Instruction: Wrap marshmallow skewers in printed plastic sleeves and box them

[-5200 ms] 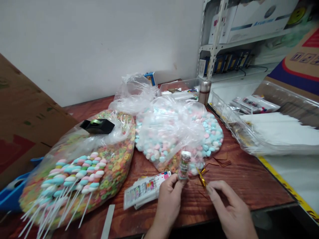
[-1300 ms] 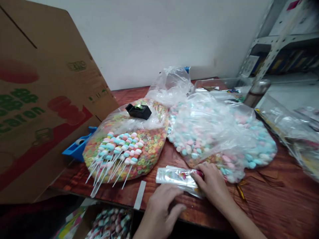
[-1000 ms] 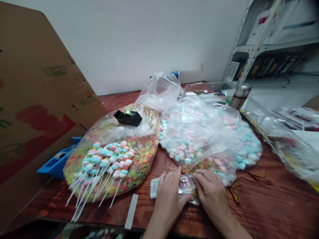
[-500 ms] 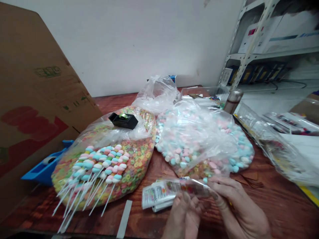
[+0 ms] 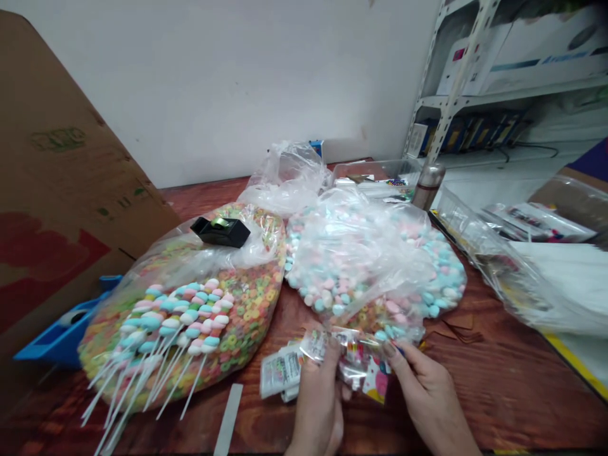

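Note:
A clear printed plastic bag is stretched between my two hands, low in the middle of the view. My left hand pinches its left part, thumb on top. On the right edge, my right hand grips the bag between thumb and fingers. Just left of my left hand lies a small stack of similar printed bags on the table. Farther left, several marshmallow skewers on white sticks rest on a big bag of colourful ring candies.
A large bag of pastel marshmallows stands beyond my hands. A black tape dispenser sits on the ring-candy bag; a blue tape dispenser is by the cardboard box. A bottle, plastic sleeves and shelving are right.
The bag is now held up between both hands, off the stack, its colourful print showing. My left hand has turned with its thumb on top. The view has shifted slightly right.

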{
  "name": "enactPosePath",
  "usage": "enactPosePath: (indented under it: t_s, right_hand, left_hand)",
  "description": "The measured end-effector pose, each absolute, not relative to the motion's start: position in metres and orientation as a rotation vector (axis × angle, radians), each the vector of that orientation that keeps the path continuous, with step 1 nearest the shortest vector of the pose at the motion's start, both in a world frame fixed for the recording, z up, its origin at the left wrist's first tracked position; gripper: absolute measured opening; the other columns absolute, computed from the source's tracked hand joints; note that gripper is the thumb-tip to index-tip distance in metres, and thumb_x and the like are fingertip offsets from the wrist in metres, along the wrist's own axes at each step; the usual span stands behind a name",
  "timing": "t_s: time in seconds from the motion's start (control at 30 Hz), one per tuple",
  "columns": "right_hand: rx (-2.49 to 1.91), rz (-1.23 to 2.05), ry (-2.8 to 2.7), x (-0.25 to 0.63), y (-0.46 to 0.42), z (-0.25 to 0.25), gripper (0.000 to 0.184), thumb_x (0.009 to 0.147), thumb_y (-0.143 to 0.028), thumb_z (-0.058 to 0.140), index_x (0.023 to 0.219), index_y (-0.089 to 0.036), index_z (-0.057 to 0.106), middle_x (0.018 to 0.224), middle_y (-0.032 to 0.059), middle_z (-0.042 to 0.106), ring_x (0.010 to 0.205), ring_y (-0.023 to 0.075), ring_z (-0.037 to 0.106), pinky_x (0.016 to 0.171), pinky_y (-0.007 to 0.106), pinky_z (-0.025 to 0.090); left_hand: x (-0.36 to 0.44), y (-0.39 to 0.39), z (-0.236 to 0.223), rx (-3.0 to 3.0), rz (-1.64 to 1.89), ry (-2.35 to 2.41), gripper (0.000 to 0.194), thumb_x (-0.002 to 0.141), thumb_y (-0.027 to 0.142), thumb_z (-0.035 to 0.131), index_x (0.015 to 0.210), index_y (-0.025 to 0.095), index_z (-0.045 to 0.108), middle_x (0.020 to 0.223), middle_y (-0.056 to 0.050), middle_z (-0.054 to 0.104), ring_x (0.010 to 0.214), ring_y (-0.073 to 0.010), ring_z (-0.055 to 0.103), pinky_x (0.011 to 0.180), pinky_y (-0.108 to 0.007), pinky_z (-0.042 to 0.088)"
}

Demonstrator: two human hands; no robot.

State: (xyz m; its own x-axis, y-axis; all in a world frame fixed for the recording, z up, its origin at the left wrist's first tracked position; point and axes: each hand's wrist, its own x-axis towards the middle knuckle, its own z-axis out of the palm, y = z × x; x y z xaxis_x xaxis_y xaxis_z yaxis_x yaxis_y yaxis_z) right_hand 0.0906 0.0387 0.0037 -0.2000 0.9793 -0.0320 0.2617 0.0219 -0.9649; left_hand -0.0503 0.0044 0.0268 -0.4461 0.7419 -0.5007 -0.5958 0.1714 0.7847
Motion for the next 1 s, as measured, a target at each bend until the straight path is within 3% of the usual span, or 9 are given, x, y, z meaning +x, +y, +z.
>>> enactPosePath:
  t_s: [0.17,0.27,0.37,0.47,0.6,0.7,0.77,0.87,1.0]
  right_hand:
    - [-1.479,1.015,-1.504,0.101,0.052,-0.003,0.045,0.087,-0.052,0.05,0.103,-0.018,0.073,0.104,0.007,0.075,0.097,0.0258,0.067,0.08,0.025,0.051]
    - [-1.511,1.027,-1.444,0.11,0.056,-0.006,0.045,0.086,-0.052,0.052,0.109,-0.019,0.071,0.107,0.0055,0.075,0.098,0.0242,0.067,0.078,0.023,0.051]
    - [-1.496,1.053,-1.421,0.115,0.057,-0.005,0.042,0.085,-0.052,0.057,0.109,-0.019,0.07,0.09,0.0028,0.076,0.081,0.0204,0.068,0.068,0.021,0.051]
    - [-1.397,1.126,-1.37,0.111,0.053,0.002,0.035,0.084,-0.049,0.061,0.101,-0.02,0.071,0.08,0.001,0.073,0.073,0.0176,0.066,0.068,0.02,0.05]
    - [-1.167,1.36,-1.218,0.093,0.047,0.015,0.021,0.086,-0.042,0.063,0.093,-0.023,0.068,0.07,-0.0015,0.067,0.064,0.0147,0.06,0.063,0.021,0.048]
    - [-1.021,1.565,-1.203,0.083,0.043,0.02,0.019,0.087,-0.04,0.062,0.089,-0.023,0.068,0.066,-0.0013,0.065,0.059,0.0149,0.058,0.058,0.023,0.048]
    - [-1.021,1.58,-1.295,0.082,0.042,0.022,0.02,0.086,-0.04,0.063,0.091,-0.022,0.07,0.068,-0.0001,0.066,0.059,0.0152,0.058,0.055,0.023,0.047]
    - [-1.037,1.512,-1.367,0.085,0.039,0.026,0.021,0.085,-0.039,0.065,0.094,-0.021,0.07,0.071,-0.0001,0.066,0.063,0.0155,0.06,0.06,0.023,0.049]
    - [-1.03,1.575,-1.226,0.086,0.034,0.036,0.025,0.08,-0.042,0.069,0.094,-0.021,0.07,0.082,0.003,0.071,0.081,0.0213,0.065,0.075,0.029,0.053]
  left_hand:
    - [-0.103,0.024,0.014,0.429,1.384,1.715,0.046,0.073,0.064,0.058,0.069,0.019,0.051,0.043,0.005,0.048,0.033,-0.009,0.04,0.036,-0.02,0.027]
    - [-0.134,0.036,0.015,0.545,1.346,1.833,0.039,0.074,0.053,0.062,0.088,0.017,0.06,0.054,0.0,0.06,0.038,-0.0132,0.049,0.04,-0.023,0.034]
    - [-0.15,0.036,0.03,0.694,1.34,2.017,0.051,0.067,0.038,0.071,0.113,0.019,0.061,0.092,-0.009,0.07,0.072,-0.0236,0.065,0.065,-0.033,0.049]
    - [-0.143,0.02,0.049,0.997,1.494,2.348,0.054,0.064,0.035,0.076,0.115,0.021,0.064,0.12,-0.013,0.063,0.11,-0.0321,0.056,0.095,-0.042,0.041]
    - [-0.099,-0.008,0.057,0.919,1.367,1.854,0.028,0.062,0.041,0.081,0.079,0.02,0.075,0.082,-0.01,0.07,0.079,-0.025,0.062,0.074,-0.034,0.05]
    - [-0.06,-0.013,0.048,0.445,1.223,1.076,0.056,0.052,0.052,0.084,0.093,0.015,0.076,0.083,-0.012,0.07,0.075,-0.0235,0.063,0.061,-0.03,0.05]
    - [-0.043,-0.009,0.041,0.202,1.349,0.82,0.054,0.054,0.047,0.085,0.097,0.015,0.074,0.089,-0.012,0.07,0.082,-0.0225,0.064,0.069,-0.03,0.051]
    - [-0.036,0.001,0.035,0.017,1.554,0.768,0.028,0.06,0.026,0.085,0.083,0.018,0.073,0.084,-0.006,0.071,0.08,-0.0177,0.065,0.077,-0.031,0.051]
    - [-0.038,0.007,0.037,-0.004,1.698,0.952,0.027,0.054,0.019,0.087,0.068,0.017,0.064,0.068,0.001,0.066,0.064,-0.0128,0.062,0.067,-0.026,0.05]
